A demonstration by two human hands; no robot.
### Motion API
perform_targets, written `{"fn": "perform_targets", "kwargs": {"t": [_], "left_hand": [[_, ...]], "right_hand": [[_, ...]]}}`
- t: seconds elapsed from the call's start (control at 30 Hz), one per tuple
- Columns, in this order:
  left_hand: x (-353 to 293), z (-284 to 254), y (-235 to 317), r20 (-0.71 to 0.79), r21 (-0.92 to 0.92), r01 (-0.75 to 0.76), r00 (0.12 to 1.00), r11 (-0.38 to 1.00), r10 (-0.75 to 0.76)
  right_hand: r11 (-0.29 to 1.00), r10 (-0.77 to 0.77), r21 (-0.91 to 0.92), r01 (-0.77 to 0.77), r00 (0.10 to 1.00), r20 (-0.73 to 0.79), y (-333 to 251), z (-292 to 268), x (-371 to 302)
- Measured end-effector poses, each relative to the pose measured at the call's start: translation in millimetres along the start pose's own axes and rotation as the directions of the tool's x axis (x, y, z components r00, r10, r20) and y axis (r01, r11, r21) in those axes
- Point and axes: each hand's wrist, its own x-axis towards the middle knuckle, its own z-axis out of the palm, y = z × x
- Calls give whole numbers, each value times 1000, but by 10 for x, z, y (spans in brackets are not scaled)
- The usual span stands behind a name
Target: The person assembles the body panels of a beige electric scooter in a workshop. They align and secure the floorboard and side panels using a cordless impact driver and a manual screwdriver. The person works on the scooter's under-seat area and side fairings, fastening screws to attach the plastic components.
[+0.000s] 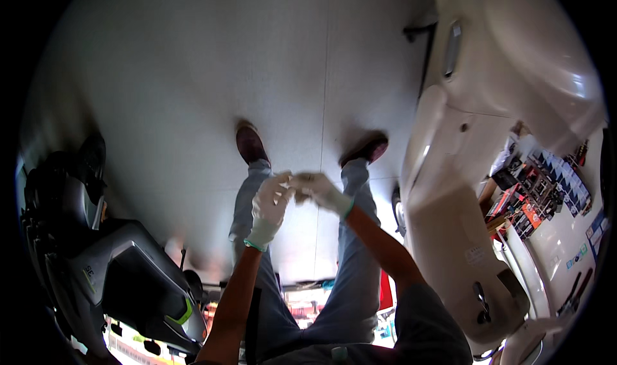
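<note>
Both hands wear white work gloves with green cuffs, and they meet in front of my legs, above the pale floor. My left hand (271, 204) points away from me, its fingers bent in toward the other hand. From the right, my right hand (321, 190) reaches across with its fingers closed together, touching the left fingertips. Blur and overlap hide whether anything small sits between them. No tool shows in either hand.
A beige scooter (443, 230) stands close on my right. On my left is a dark grey scooter (122, 255) with green trim. Boxes and small parts (527, 191) lie beyond the beige scooter. My dark red shoes (250, 145) stand apart on the grey floor (212, 63).
</note>
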Motion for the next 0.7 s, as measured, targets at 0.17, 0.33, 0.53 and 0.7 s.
{"fn": "perform_targets", "kwargs": {"t": [0.17, 0.33, 0.53, 0.7], "left_hand": [[-415, -500, 1213, 315, -204, 71, 949, 976, -4], [-898, -1083, 2324, 405, -359, -43, 893, 932, 198], [-990, -1509, 3776, 271, -409, -24, 951, 912, 147], [-69, -1777, 4825, 167, -459, -132, 958, 879, 231]], "right_hand": [[978, 107, 186, -97, 993, -44, -759, 1120, -1164], [977, 7, 211, -12, 1000, 25, -1400, 2246, -1963], [913, -301, 292, 286, 954, 9, -2303, 3241, -2572], [837, -520, -108, 537, 715, -468, -3170, 2661, -2697]]}}
